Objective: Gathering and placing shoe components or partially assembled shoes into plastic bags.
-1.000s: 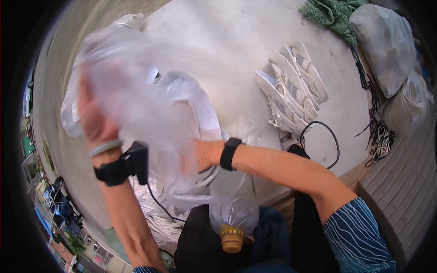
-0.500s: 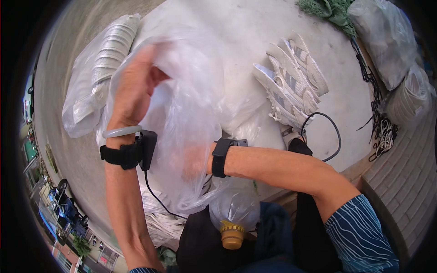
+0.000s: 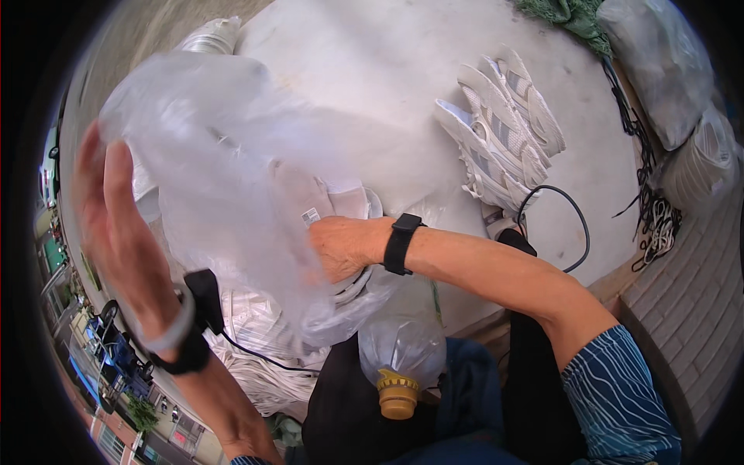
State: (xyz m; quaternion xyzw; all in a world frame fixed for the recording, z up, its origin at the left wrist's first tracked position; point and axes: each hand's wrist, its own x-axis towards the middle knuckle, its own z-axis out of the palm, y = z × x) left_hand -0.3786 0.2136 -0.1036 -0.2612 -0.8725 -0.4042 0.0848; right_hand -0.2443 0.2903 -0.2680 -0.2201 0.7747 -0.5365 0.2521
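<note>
Against the left side of a clear plastic bag (image 3: pixel 209 139), my left hand (image 3: pixel 124 225) is raised with its fingers stretched out, blurred by motion. The billowing bag spreads over the middle left. My right hand (image 3: pixel 345 244) grips a bundle of pale grey shoe uppers (image 3: pixel 302 190), one with a small white label. Its fingertips are partly veiled by the plastic. Several white and grey shoe uppers (image 3: pixel 504 132), nested in a row, lie to the right on a pale sheet (image 3: pixel 372 70).
A clear bottle with a yellow cap (image 3: pixel 398 395) is by my lap. White straps or laces (image 3: pixel 263 364) are piled lower left. Another bagged stack (image 3: pixel 213 35) lies far left. Right are a black cable (image 3: pixel 577 225), dark cords (image 3: pixel 639 155), filled plastic bags (image 3: pixel 659 70) and paving (image 3: pixel 697 287).
My left hand has swung left and down, out from the bag's opening. The bag has spread left, uncovering the grey uppers at my right hand, which has shifted slightly right and up.
</note>
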